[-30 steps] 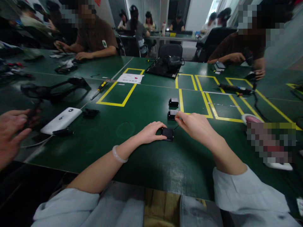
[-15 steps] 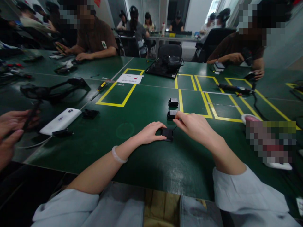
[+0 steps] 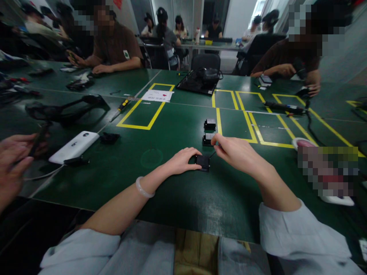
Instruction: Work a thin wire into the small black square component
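Note:
On the green tabletop, my left hand (image 3: 183,161) grips a small black square block (image 3: 203,163) from its left side, thumb nearest me and fingers at the far edge. My right hand (image 3: 233,152) is closed in a pinch just to the block's right. A thin dark rod (image 3: 212,154) runs from its fingertips toward the block's upper right corner; whether it is a tool or a wire I cannot tell. Past my fingers lie a black block with a grey top (image 3: 208,138), partly hidden by my right hand, and a similar black block (image 3: 210,124) behind it.
To the left lie a white power bank (image 3: 73,147), a black plastic piece (image 3: 109,137) and a yellow-black screwdriver (image 3: 120,109). A co-worker's hands (image 3: 14,164) hold a dark object there. A black mat (image 3: 195,84) lies farther back, and a blurred-out white-edged item (image 3: 336,199) at right.
My right hand has shifted very slightly to the right with the thin rod. My left hand and the block stay put. The co-worker's hands at left moved a little.

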Available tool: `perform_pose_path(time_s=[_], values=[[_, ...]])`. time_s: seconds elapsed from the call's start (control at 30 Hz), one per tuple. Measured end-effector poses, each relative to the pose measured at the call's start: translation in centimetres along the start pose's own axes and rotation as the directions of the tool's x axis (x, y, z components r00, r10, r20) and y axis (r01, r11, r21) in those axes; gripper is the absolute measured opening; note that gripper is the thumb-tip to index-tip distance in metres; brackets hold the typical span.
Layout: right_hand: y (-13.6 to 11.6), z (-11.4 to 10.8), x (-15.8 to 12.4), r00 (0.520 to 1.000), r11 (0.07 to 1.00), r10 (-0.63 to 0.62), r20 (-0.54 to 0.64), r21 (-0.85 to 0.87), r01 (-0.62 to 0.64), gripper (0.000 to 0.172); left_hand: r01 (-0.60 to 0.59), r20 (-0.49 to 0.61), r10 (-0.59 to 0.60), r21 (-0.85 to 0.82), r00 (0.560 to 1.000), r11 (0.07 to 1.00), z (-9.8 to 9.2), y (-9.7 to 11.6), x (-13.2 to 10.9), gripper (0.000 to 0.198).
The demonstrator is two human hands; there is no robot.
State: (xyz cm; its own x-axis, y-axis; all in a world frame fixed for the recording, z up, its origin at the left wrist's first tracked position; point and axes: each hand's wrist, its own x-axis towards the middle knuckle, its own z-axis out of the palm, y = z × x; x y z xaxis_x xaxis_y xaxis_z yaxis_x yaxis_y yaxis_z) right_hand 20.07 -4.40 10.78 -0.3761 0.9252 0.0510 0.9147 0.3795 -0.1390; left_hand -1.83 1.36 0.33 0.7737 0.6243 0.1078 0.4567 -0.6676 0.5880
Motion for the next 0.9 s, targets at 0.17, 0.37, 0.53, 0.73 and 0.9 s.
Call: perform_pose_path(time_s=[0.17,0.37,0.53,0.73,0.9], values=[[0.24,-0.37,-0.28,0.997,0.996,-0.077,0.028,0.037,0.076,0.018,0.000,-0.005,0.000,-0.003,1.000,1.000,0.12,-0.10,0.01,0.038],[0.15,-0.25,-0.14,0.999,0.998,-0.036,-0.003,0.057,0.036,0.016,-0.003,0.006,0.003,0.006,1.000,1.000,-0.01,-0.06,0.00,0.038],[-0.10,-0.04,0.27,0.997,0.996,0.072,0.009,-0.062,-0.071,0.024,-0.004,0.007,0.004,-0.001,1.000,1.000,-0.03,0.00,0.06,0.038],[0.14,-0.14,0.07,1.000,1.000,0.007,0.004,0.015,-0.008,0.019,-0.002,0.006,0.002,-0.003,1.000,1.000,-0.14,0.12,0.04,0.037],[0.27,-0.28,-0.11,1.000,0.998,-0.026,0.009,0.058,0.026,0.017,-0.002,0.002,0.002,-0.007,1.000,1.000,-0.07,0.01,-0.01,0.037]])
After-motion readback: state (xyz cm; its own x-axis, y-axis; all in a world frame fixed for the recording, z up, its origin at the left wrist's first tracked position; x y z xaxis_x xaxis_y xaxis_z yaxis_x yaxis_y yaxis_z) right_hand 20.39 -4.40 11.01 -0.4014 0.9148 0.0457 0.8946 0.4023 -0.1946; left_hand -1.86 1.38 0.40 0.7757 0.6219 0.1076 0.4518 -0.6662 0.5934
